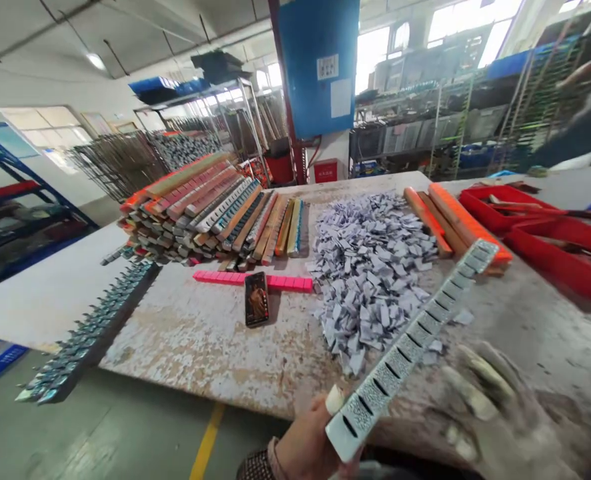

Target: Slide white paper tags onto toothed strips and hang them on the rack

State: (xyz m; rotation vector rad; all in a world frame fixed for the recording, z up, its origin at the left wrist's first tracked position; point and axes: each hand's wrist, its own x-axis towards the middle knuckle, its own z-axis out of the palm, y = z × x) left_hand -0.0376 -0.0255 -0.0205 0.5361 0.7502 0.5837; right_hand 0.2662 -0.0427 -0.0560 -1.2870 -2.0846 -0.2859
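Head view: left hand (308, 443) grips the near end of a long slotted strip (415, 343), its slots looking filled; gloved right hand (495, 407) hovers open just beside it. Judged midway: stack of strips (210, 210) done, paper tag heap (375, 267) still large.

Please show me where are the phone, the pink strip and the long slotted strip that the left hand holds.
phone (256, 299), head view, middle of its screen.
pink strip (290, 283), head view, part right of the phone.
long slotted strip (415, 333), head view, its middle section.
left hand (308, 443), head view, back of the hand.
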